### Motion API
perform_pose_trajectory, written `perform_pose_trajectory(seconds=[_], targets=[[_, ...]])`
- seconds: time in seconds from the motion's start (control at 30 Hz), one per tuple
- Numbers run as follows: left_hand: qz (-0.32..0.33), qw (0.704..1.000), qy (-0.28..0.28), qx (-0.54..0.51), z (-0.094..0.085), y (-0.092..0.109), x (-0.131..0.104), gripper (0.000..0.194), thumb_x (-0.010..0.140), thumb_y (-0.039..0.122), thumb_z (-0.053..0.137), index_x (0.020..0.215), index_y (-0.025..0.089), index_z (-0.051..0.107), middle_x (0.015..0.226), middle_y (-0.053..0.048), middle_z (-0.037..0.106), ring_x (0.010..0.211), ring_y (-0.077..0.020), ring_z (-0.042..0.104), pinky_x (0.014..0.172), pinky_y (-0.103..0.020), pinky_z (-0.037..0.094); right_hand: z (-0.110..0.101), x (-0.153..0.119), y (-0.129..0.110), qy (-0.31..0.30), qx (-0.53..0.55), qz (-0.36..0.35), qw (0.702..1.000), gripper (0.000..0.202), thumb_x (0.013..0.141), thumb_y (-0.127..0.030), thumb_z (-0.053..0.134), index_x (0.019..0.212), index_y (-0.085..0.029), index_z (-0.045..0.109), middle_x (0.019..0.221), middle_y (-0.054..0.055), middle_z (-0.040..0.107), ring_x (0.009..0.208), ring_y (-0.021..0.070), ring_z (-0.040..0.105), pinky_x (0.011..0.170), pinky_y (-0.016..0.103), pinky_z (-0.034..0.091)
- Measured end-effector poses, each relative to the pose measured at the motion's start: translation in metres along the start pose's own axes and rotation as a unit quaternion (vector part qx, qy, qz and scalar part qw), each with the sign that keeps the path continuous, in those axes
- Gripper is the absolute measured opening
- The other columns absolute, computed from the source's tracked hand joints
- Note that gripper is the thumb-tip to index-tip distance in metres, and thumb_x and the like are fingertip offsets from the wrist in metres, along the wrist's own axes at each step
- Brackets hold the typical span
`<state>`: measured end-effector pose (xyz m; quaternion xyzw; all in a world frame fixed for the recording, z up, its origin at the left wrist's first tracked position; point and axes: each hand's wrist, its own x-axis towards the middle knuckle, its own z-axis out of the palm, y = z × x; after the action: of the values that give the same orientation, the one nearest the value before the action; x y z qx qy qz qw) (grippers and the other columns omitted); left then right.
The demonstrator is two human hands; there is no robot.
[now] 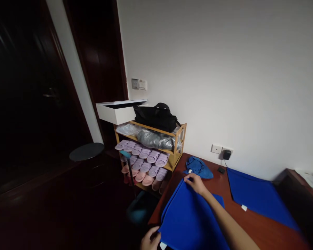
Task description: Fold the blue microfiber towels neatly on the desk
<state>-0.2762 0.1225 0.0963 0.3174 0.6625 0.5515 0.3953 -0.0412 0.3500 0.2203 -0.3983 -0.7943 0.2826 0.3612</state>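
Note:
A blue cloth (189, 215) lies partly folded over the left end of the brown table, its left edge stretched between my two hands. My left hand (150, 239), at the bottom of the view, pinches the near corner beside a small white tag (163, 246). Farther up, my right hand (195, 183) grips the far corner between thumb and fingers. Just beyond it sits a crumpled blue cloth (199, 167) with its own white tag. A second flat blue cloth (261, 196) rests against the wall side on the right.
The brown table (253, 220) stands along the wall. Left of it is a wooden rack (181, 139) with several slippers (146, 154), a black bag (158, 118) and a white box (120, 113). A round stool (87, 151) and a bin (141, 208) stand on the floor. A black plug (226, 154) is in the wall socket.

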Motion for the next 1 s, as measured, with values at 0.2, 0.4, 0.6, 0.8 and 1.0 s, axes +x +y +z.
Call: perform_pose_trajectory(seconds=[0.2,0.4,0.6,0.8,1.0], targets=[[0.105,0.993,-0.034,0.052,0.004,0.058,-0.019,0.065,0.057,0.080,0.073,0.085,0.021,0.079,0.094,-0.012,0.081,0.096,-0.0342,0.075,0.089,-0.042,0.060,-0.108,-0.100,-0.053,0.074,0.022,-0.021,0.997,0.041,0.090,-0.063,0.063,0.092,-0.025,0.078,0.103,0.009,0.076,0.099,0.0256,0.070,0.091,0.038,0.055],[0.224,0.967,-0.117,0.030,0.013,0.166,-0.063,0.051,0.067,0.069,0.078,0.082,0.021,0.074,0.085,-0.008,0.079,0.088,-0.0286,0.075,0.086,-0.039,0.060,-0.208,-0.170,-0.107,0.160,0.020,-0.025,0.987,0.037,0.086,-0.061,0.071,0.091,-0.026,0.080,0.099,0.008,0.077,0.098,0.0261,0.072,0.092,0.040,0.057],[0.306,0.930,-0.197,0.041,0.016,0.279,-0.106,0.034,0.071,0.051,0.082,0.080,0.021,0.070,0.078,-0.002,0.074,0.077,-0.0197,0.071,0.073,-0.030,0.057,-0.275,-0.227,-0.155,0.220,-0.008,-0.032,0.975,0.037,0.084,-0.061,0.073,0.090,-0.025,0.081,0.098,0.008,0.078,0.095,0.0266,0.073,0.090,0.040,0.059],[0.296,0.910,-0.284,0.069,0.027,0.328,-0.125,0.033,0.064,0.046,0.088,0.077,0.020,0.072,0.079,-0.003,0.075,0.074,-0.0185,0.070,0.070,-0.029,0.057,-0.301,-0.274,-0.174,0.228,-0.002,-0.031,0.973,0.040,0.082,-0.064,0.074,0.086,-0.024,0.081,0.095,0.009,0.078,0.091,0.0262,0.073,0.084,0.038,0.061],[0.248,0.902,-0.339,0.099,0.049,0.324,-0.129,0.041,0.065,0.050,0.088,0.089,0.018,0.079,0.088,-0.008,0.079,0.081,-0.0222,0.073,0.076,-0.032,0.058,-0.304,-0.307,-0.170,0.228,-0.039,0.011,0.973,0.045,0.085,-0.062,0.072,0.112,-0.026,0.078,0.104,0.007,0.078,0.093,0.0245,0.073,0.084,0.035,0.061]])
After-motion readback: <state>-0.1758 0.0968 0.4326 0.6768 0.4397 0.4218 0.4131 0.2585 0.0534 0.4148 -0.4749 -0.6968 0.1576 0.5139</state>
